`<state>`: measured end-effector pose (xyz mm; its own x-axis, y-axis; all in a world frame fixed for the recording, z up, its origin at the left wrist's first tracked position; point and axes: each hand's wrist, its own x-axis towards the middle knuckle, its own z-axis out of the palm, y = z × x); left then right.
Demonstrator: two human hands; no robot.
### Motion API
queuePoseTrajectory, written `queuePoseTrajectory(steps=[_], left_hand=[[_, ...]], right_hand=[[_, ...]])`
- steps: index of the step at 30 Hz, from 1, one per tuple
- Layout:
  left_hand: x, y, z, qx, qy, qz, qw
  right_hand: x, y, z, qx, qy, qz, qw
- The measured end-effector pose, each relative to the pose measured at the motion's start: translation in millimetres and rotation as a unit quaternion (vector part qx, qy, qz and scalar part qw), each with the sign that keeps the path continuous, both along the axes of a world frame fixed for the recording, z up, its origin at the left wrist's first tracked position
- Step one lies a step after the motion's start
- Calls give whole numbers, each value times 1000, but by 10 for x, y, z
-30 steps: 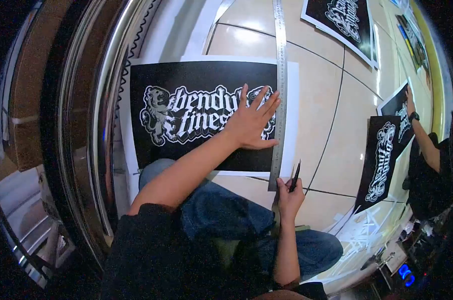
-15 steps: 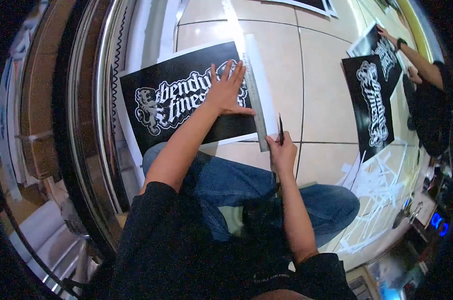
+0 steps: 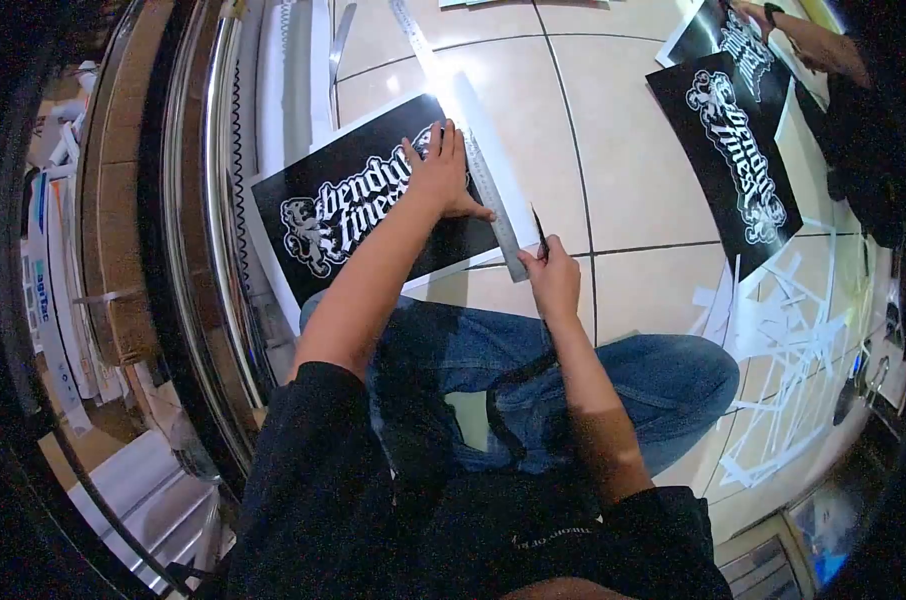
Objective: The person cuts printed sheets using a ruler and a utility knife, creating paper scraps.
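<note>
A black sheet with white lettering and a white border [image 3: 298,180] lies on the tiled floor. Fingers spread, my left hand [image 3: 441,180] presses flat on its right part, with the thumb reaching a long metal ruler [image 3: 488,190]. The ruler lies along the sheet's right edge, over the white margin. My right hand [image 3: 556,280] is closed round a dark, thin pointed tool [image 3: 540,232] whose tip points up and away, and its fingertips are at the ruler's near end. The tool's exact kind cannot be made out.
Another black printed sheet [image 3: 718,150] lies at the right, beside a further print [image 3: 748,55] under a co-worker's hand [image 3: 753,14]. White paper strips [image 3: 783,350] are heaped on the floor at the right. Metal rails [image 3: 213,200] and cardboard [image 3: 113,200] stand at the left.
The camera view has shifted. The near end of the ruler is still by my right hand, and my left hand still presses on the sheet. The co-worker's arm now shows higher in the view.
</note>
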<state>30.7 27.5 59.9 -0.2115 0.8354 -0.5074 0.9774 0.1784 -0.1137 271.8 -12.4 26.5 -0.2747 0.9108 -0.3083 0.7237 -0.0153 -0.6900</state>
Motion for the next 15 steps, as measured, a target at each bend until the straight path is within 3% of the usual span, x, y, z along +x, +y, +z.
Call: queuePoseTrajectory(steps=[11,15], left_hand=[[64,57,104,-2,-11,50,999],[25,-7,60,22,-17,51,998]], right_hand=[[-186,166,303,-63,-18,12,998],[-670,630,246,108,59,66,990]])
